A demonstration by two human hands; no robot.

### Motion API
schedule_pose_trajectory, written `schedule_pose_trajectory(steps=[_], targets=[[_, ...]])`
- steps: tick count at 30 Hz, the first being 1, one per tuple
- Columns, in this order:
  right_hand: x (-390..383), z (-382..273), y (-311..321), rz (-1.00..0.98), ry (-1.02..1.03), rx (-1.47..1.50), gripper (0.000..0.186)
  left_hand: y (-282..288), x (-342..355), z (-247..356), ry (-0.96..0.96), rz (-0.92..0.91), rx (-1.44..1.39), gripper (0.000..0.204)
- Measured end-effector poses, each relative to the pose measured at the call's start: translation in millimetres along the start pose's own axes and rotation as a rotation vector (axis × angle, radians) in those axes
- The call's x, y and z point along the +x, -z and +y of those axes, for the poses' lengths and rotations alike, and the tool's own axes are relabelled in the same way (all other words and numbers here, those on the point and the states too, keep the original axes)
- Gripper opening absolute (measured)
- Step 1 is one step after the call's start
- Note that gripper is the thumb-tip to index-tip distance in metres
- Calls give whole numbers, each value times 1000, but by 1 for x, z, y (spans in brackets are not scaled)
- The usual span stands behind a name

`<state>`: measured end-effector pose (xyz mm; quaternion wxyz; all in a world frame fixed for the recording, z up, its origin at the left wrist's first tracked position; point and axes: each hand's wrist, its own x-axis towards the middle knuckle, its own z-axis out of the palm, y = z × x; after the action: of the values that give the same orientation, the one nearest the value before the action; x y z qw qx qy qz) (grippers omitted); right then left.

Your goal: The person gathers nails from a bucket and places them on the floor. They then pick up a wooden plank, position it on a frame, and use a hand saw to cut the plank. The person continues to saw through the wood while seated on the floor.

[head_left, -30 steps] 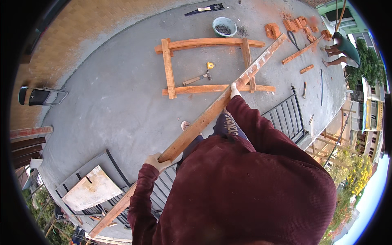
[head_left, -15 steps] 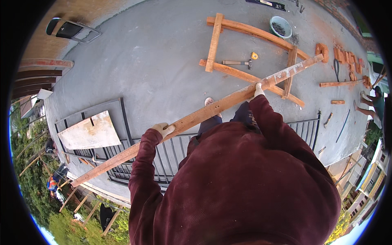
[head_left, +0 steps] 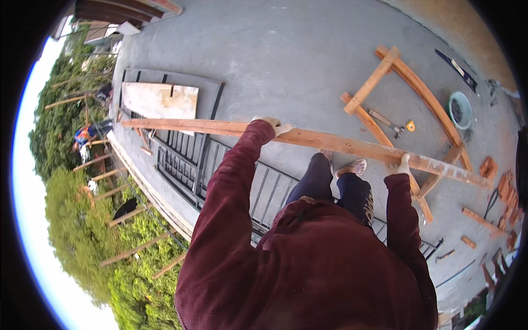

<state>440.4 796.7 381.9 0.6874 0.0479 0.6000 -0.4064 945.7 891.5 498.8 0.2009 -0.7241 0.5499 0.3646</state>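
Observation:
My left hand (head_left: 272, 124) and my right hand (head_left: 400, 164), both pale, possibly gloved, grip a long wooden plank (head_left: 336, 143) held across my body, its right part streaked with white. Beyond it a rectangular timber frame (head_left: 434, 107) lies on the grey concrete, the plank crossing over part of it in view. A hammer (head_left: 385, 122) and a yellow tape measure (head_left: 410, 125) rest inside the frame. My sandalled feet show just past the plank, between my hands.
Black metal railings (head_left: 264, 195) and a stained board (head_left: 157, 99) lie left. A bowl of dark bits (head_left: 460, 113), saw (head_left: 455, 69) and cut wood blocks (head_left: 503, 201) are right. A person's legs (head_left: 492, 272) show lower right. Beyond the floor's left edge: another person (head_left: 88, 137), poles, trees.
My view has swung toward the left edge. The held plank now lies more nearly level, and the timber frame and tools appear farther right. Both hands still grip the plank.

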Motion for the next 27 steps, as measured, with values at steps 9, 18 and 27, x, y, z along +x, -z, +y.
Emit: schedule_pose_trajectory(steps=[9, 18, 27], targets=[[106, 78, -14, 25, -44, -65, 52, -96, 107, -61, 400, -62, 98, 84], [148, 181, -80, -108, -257, 78, 47, -140, 165, -189, 682, -41, 115, 101], [228, 228, -85, -234, -288, -91, 55, -163, 226, -243, 661, 48, 129, 99]])
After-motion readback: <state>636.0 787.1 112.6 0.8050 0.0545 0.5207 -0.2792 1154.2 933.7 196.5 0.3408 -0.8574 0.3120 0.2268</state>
